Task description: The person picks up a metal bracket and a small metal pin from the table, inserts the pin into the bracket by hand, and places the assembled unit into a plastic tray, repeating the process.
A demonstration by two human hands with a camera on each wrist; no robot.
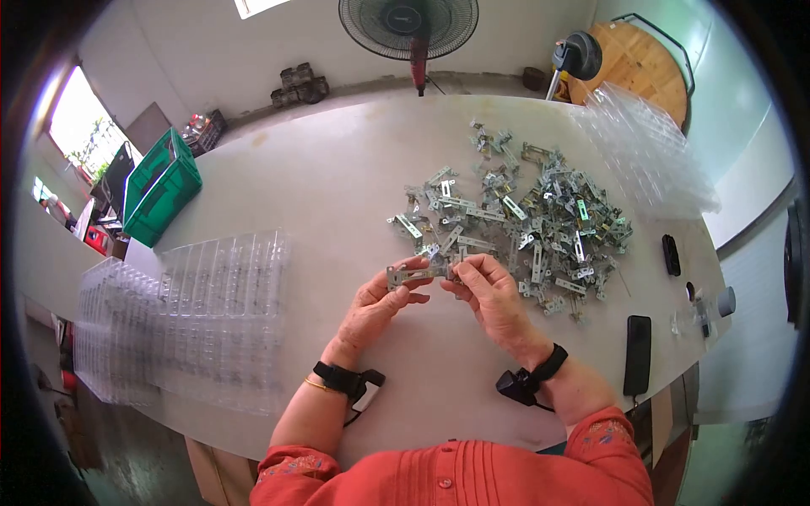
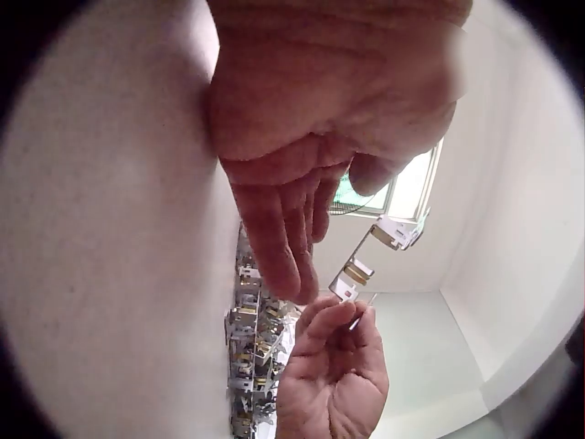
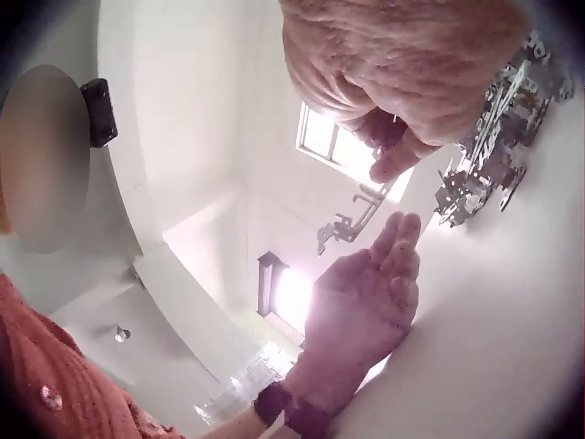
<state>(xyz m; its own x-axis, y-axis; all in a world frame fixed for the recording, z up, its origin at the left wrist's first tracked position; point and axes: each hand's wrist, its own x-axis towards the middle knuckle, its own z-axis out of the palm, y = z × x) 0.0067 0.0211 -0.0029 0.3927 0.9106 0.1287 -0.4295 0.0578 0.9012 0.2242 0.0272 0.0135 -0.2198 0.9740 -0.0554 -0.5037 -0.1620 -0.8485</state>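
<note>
1. Right hand: fingertips pinching one metal bracket, held above the counter.
2. Left hand: released, near the bracket (fingers extended).
3. Loose brackets: heaped on the counter, beyond both hands.

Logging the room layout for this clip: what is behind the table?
Beyond the table are a fan, a dark pile by the wall and a round wooden board. The table hides the fan's base and whatever lies directly below its far edge.
</note>
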